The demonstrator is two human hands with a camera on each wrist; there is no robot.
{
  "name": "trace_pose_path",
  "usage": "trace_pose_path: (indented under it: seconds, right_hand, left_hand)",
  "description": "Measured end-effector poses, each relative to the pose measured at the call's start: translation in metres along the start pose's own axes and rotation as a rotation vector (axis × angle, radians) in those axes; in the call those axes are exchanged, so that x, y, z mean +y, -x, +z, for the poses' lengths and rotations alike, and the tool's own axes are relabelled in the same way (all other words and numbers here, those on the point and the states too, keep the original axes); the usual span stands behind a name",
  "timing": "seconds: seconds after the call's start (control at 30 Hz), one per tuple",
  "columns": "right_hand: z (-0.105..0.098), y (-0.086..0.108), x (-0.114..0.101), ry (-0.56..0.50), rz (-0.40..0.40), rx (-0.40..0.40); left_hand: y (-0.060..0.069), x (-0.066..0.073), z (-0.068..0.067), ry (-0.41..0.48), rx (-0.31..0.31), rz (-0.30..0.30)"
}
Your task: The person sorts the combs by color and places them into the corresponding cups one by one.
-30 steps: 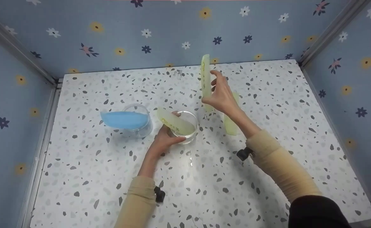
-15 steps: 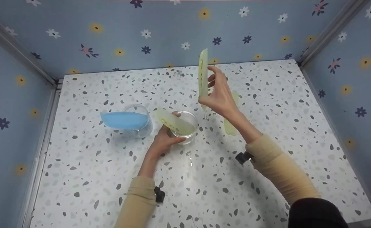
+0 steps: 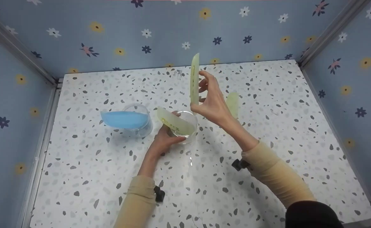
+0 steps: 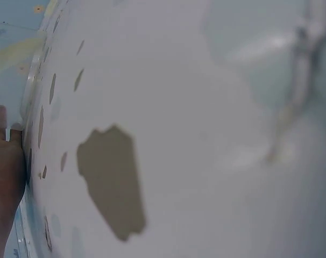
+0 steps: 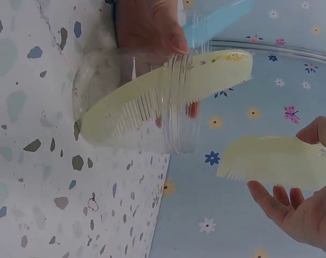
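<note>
My left hand point(image 3: 164, 141) grips a clear jar point(image 3: 193, 119) standing on the table, thumb on the near side. A pale yellow comb point(image 5: 136, 99) leans inside that jar, its printed end sticking out past the rim. Above and slightly beyond the jar's mouth, my right hand point(image 3: 213, 103) pinches a second pale yellow comb point(image 3: 194, 79) between thumb and fingers, held upright. In the right wrist view this held comb point(image 5: 276, 161) is apart from the jar, teeth partly visible. The left wrist view catches only part of the left hand point(image 4: 6, 166) at its edge.
Left of my left hand stands another clear jar point(image 3: 146, 131) with a blue comb point(image 3: 123, 119) leaning out to the left. Another pale yellow comb point(image 3: 233, 103) lies on the speckled table point(image 3: 267, 177), partly hidden by my right arm. Flowered panels point(image 3: 172, 25) border the table.
My right hand has carried its comb leftward, closer to the jar in my left hand; the comb rose a little, then dropped slightly. The left hand and both jars have kept their places.
</note>
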State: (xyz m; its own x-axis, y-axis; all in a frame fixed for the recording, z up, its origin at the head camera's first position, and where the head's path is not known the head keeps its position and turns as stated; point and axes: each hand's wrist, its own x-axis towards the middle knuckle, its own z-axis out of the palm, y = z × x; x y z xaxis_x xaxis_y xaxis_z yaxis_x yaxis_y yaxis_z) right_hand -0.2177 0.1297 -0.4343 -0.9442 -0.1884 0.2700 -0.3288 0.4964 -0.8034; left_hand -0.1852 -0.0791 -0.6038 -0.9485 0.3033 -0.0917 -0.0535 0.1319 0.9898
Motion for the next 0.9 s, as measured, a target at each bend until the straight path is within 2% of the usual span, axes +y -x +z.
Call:
trace_pose_path:
  seconds: [0.23, 0.4, 0.63, 0.9]
  right_hand:
    - [0.009, 0.009, 0.002, -0.010, -0.017, -0.014]
    - [0.014, 0.015, 0.007, 0.021, -0.036, -0.024]
    - [0.023, 0.020, 0.013, 0.040, -0.062, -0.053]
    - [0.032, 0.027, 0.019, 0.058, -0.093, -0.071]
  left_hand:
    - [0.000, 0.000, 0.001, -0.013, 0.001, 0.004]
    - [0.000, 0.001, 0.001, -0.021, 0.000, 0.010]
    - [0.000, 0.002, 0.001, -0.007, -0.003, -0.020]
    - [0.001, 0.001, 0.001, -0.003, -0.008, -0.010]
